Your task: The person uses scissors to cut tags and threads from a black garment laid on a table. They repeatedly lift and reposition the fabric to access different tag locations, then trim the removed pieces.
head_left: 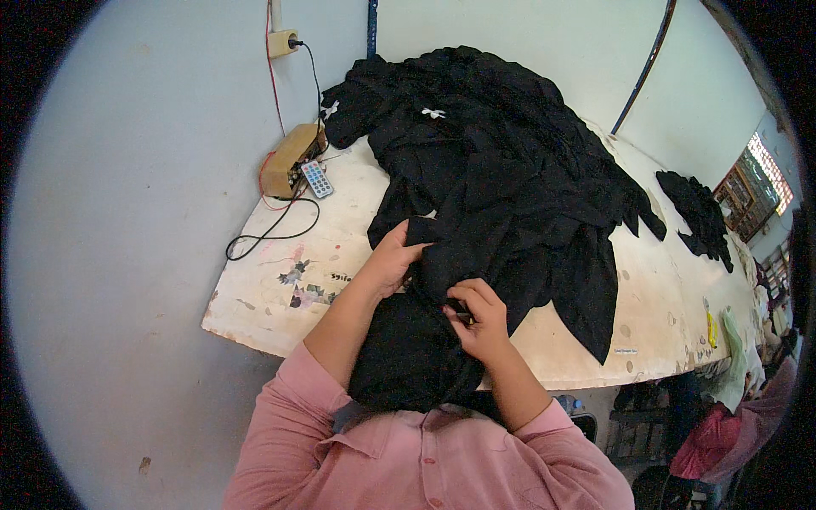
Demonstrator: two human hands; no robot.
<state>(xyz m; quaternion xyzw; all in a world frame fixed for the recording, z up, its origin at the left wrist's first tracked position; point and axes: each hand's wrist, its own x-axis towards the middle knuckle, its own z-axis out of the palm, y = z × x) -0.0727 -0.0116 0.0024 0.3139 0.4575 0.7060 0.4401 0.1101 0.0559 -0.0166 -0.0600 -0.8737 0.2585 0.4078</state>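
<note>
Black fabric drapes over the near edge of the table and down against my front. My left hand is closed on a fold of this black fabric, thumb lying across the top. Just to the right and nearer to me, my right hand has its fingers curled together close to the cloth. Something small and dark with a yellowish spot shows between those fingers; its kind is too small to make out. Beyond both hands rises a large heap of black cloth, with small white pieces on it.
At the left of the pale table stand a brown box with wiring, a remote control and a looped black cable. Another black cloth pile lies at right. A wall socket holds a plug.
</note>
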